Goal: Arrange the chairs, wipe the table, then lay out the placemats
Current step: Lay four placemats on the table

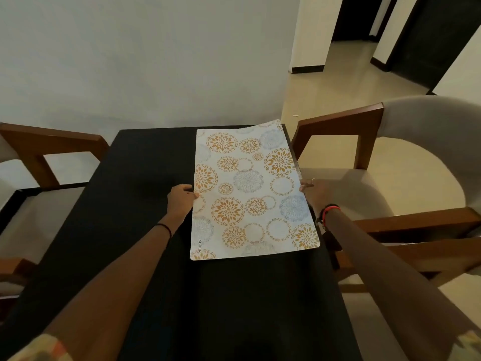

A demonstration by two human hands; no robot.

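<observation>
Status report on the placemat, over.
Left hand and right hand each pinch a long edge of the placemat. Placemat lies on the table's right half. Armchair close by that side; nothing on the mat.

Matt black table (135, 194); smooth printed placemat (250, 194).

Placemat (250, 191) on table (135, 204), right half, near far edge. One chair (46, 152) left of table, another chair (390, 162) right.

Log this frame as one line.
phase: lay placemat | left hand: pinches left edge | right hand: holds right edge | placemat: at right side of table, beside right chair
</observation>
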